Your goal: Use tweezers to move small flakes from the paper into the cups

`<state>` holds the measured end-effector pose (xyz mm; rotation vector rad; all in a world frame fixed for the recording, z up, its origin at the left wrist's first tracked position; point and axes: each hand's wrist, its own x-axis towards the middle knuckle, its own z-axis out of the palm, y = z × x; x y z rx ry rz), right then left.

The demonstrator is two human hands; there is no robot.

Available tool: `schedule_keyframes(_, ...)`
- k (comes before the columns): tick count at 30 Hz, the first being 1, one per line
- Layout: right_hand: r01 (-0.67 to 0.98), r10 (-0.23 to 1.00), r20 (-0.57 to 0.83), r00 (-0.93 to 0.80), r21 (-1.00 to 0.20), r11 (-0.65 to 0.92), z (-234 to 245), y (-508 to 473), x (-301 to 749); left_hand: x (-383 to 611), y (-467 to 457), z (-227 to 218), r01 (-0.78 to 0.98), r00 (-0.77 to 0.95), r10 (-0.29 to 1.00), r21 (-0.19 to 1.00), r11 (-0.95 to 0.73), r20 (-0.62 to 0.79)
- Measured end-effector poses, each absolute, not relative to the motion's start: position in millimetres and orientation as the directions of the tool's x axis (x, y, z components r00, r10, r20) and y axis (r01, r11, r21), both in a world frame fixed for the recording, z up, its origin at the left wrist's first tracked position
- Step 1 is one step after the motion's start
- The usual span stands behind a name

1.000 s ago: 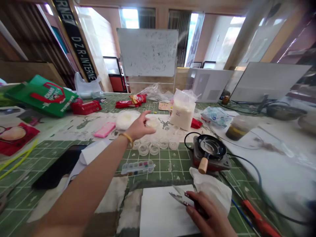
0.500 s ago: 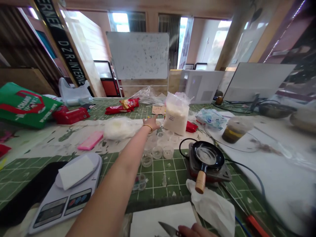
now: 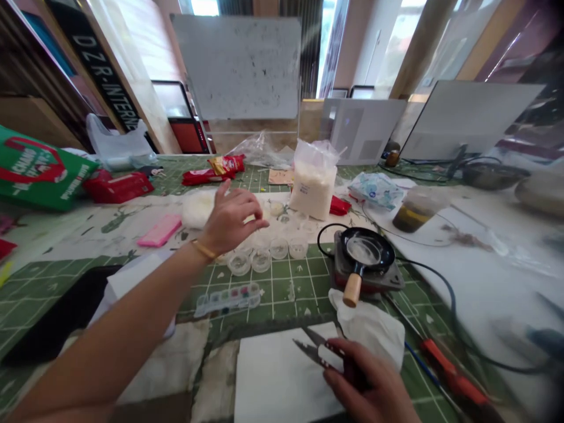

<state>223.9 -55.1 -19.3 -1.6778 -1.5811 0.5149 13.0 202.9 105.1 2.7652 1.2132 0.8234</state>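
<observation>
with our right hand point(image 3: 370, 376) we are gripping one pair of snips point(image 3: 309, 350), fingers closed around the handles, and its two blades are standing apart above one white sheet point(image 3: 264, 379). our left hand point(image 3: 233, 216) is hovering by the clear cups point(image 3: 261, 260), its fingers loosely bent and parted, with a gap showing between thumb and forefinger; we are seeing nothing held there. four cups are sitting plainly along the near edge of the group (more are crowding behind, too blurred and covered for us to count). just this side of them, one clear compartment tray point(image 3: 228, 299) is lying on the green cloth point(image 3: 308, 305), a few bits of colour showing inside.

to the right, one black pan point(image 3: 388, 251) with one wooden handle is resting on one burner point(image 3: 393, 283), and one crumpled white tissue point(image 3: 376, 332) is lying just below. behind the cups, one bag of pale contents point(image 3: 312, 191) is standing upright, and one pink block point(image 3: 159, 230) is lying to the left. farther back, two red packets point(image 3: 211, 170) are lying together, and one whiteboard point(image 3: 240, 67) is standing beyond the table.
</observation>
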Motion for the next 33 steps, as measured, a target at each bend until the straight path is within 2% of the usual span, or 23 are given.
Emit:
schedule_keyframes(2, 0.644, 0.975, 0.172, 0.139, -0.764, 0.043, -13, -54, 225, -11, 156, 111, 0.500, 0.727, 0.537, 0.206, -0.841, 0.427)
schedule_keyframes(4, 0.646, 0.981, 0.160, 0.107, -0.761, 0.054, -8, -53, 225, -30, 117, 113, 0.430, 0.819, 0.491, 0.248, -0.868, 0.298)
schedule_keyframes(6, 0.654, 0.982, 0.171, 0.083, -0.753, 0.076, -4, -54, 224, -42, 90, 111, 0.443, 0.843, 0.510, 0.314, -0.840, 0.172)
schedule_keyframes(10, 0.654, 0.972, 0.218, 0.084, -0.748, 0.111, 7, -63, 222, -43, 77, 102, 0.490, 0.827, 0.562, 0.462, -0.739, 0.023)
schedule_keyframes(14, 0.598, 0.961, 0.170, 0.218, -0.802, 0.006, 21, -83, 228, -7, 86, 84, 0.585, 0.779, 0.593, 0.576, -0.571, -0.203)
schedule_keyframes(17, 0.533, 0.934, 0.106, 0.342, -0.840, -0.100, 28, -98, 239, 40, 83, 62, 0.603, 0.757, 0.620, 0.588, -0.539, -0.207)
schedule_keyframes(21, 0.484, 0.912, 0.074, 0.404, -0.863, -0.144, 29, -106, 250, 94, 72, 35, 0.634, 0.702, 0.688, 0.602, -0.485, -0.186)
schedule_keyframes(24, 0.467, 0.911, 0.070, 0.407, -0.873, -0.142, 29, -104, 251, 116, 66, 25, 0.655, 0.663, 0.729, 0.603, -0.455, -0.170)
schedule_keyframes(29, 0.449, 0.908, 0.081, 0.411, -0.885, -0.124, 31, -100, 246, 109, 68, 27, 0.619, 0.676, 0.723, 0.643, -0.451, -0.144)
schedule_keyframes(33, 0.361, 0.963, -0.033, 0.268, -0.923, -0.133, 29, -89, 243, 63, 78, 37, 0.593, 0.654, 0.750, 0.679, -0.433, -0.094)
